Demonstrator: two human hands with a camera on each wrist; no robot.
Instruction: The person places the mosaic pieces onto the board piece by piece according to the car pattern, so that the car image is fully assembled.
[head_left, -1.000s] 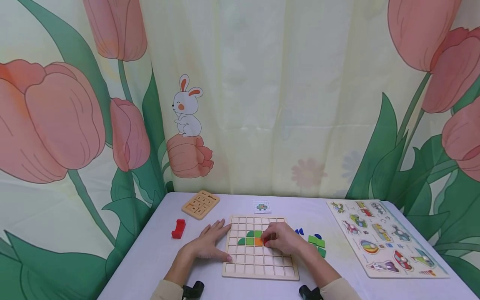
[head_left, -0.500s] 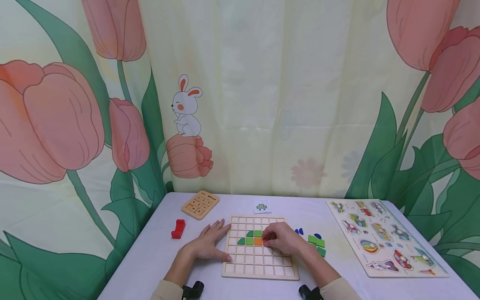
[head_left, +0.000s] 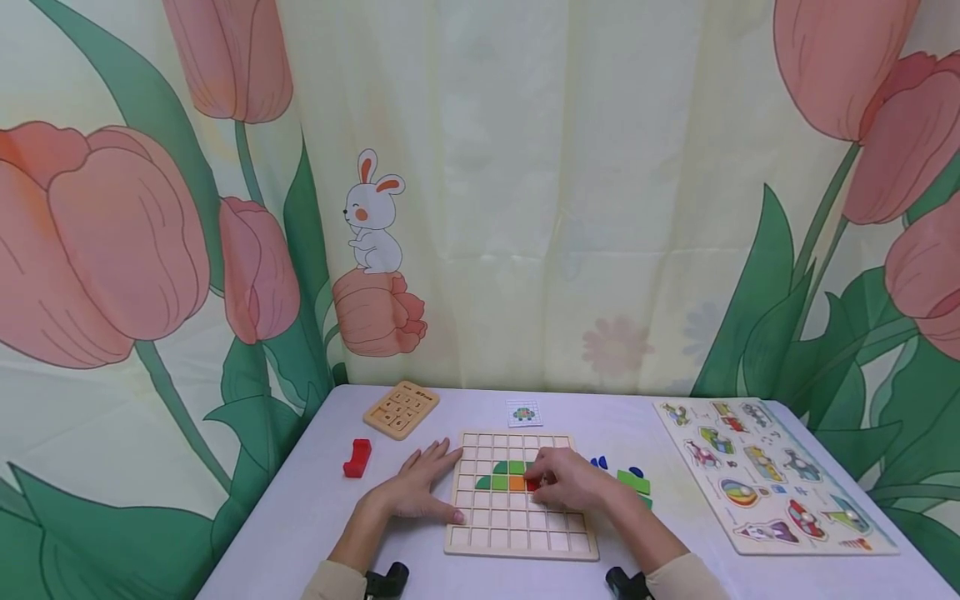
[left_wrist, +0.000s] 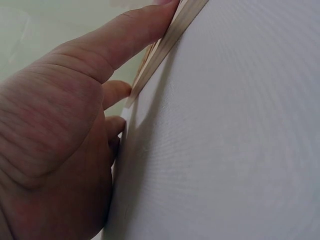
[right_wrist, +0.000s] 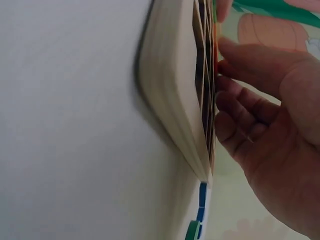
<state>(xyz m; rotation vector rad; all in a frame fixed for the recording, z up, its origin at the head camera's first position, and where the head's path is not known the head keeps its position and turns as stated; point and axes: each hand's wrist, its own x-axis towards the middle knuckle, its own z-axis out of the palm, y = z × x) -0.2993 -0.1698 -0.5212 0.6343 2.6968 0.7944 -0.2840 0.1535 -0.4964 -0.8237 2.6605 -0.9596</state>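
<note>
A wooden grid board (head_left: 517, 537) lies on the white table in front of me. Green pieces (head_left: 501, 476), an orange piece (head_left: 517, 482) and a red piece (head_left: 533, 483) sit in its middle rows. My right hand (head_left: 573, 482) hovers over the board's right half, its curled fingertips pinching the red piece beside the orange one. In the right wrist view the right hand (right_wrist: 270, 110) curls against the face of the board (right_wrist: 170, 90). My left hand (head_left: 408, 492) lies flat on the table, its fingers (left_wrist: 125, 35) against the board's left edge (left_wrist: 165, 40).
Loose green pieces (head_left: 633, 482) and blue pieces (head_left: 597, 462) lie right of the board. A red block (head_left: 357, 457) and a small wooden keypad board (head_left: 401, 408) sit at left, a pattern card (head_left: 523, 412) behind, a picture peg puzzle (head_left: 772, 475) at far right.
My right hand has shifted slightly down and right over the board, and more of the red piece now shows beside the orange one. The left hand has stayed put.
</note>
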